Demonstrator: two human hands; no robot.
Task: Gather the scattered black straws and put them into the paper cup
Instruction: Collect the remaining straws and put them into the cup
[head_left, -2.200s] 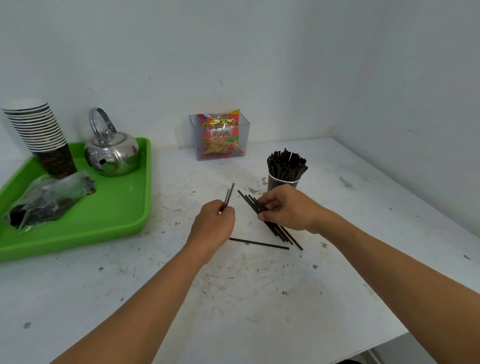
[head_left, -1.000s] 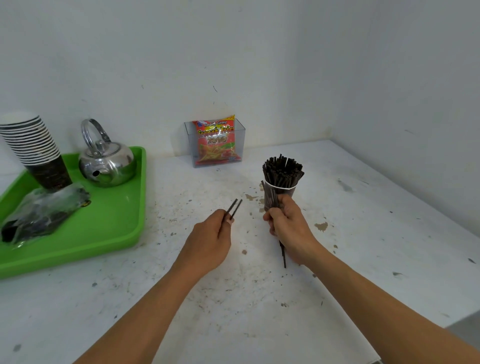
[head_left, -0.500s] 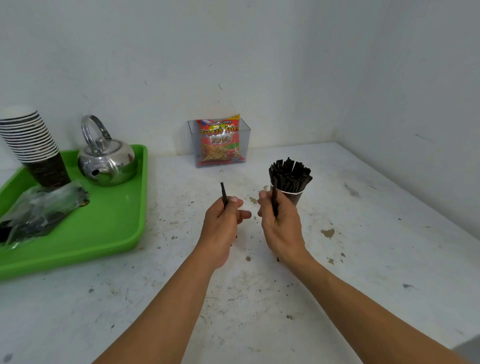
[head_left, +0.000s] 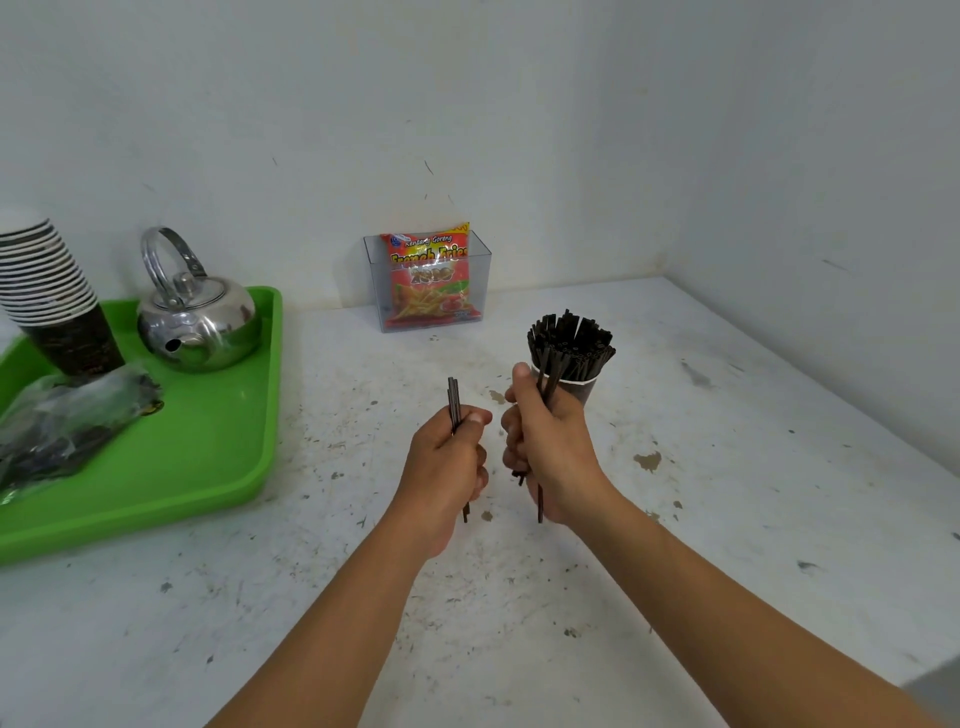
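Between the two hands, low over the stained white worktop (head_left: 727, 467), only a narrow gap shows. The left hand (head_left: 447, 467) has its fingers (head_left: 475, 418) curled tight round a few black straws (head_left: 453, 402), held upright with their tops above the thumb and their lower ends poking out beneath the palm. The right hand (head_left: 550, 441) is clenched on its own bundle of straws (head_left: 543, 387), tilted slightly toward the paper cup (head_left: 584, 392) just behind it. That cup stands on the worktop, packed with upright black straws. Farther back a clear box (head_left: 480, 270) holding a snack packet (head_left: 428, 275) sits against the wall. Well to the left, a green tray (head_left: 208, 467) carries a steel kettle (head_left: 200, 322), stacked cups (head_left: 47, 286) and a plastic bag (head_left: 67, 421).
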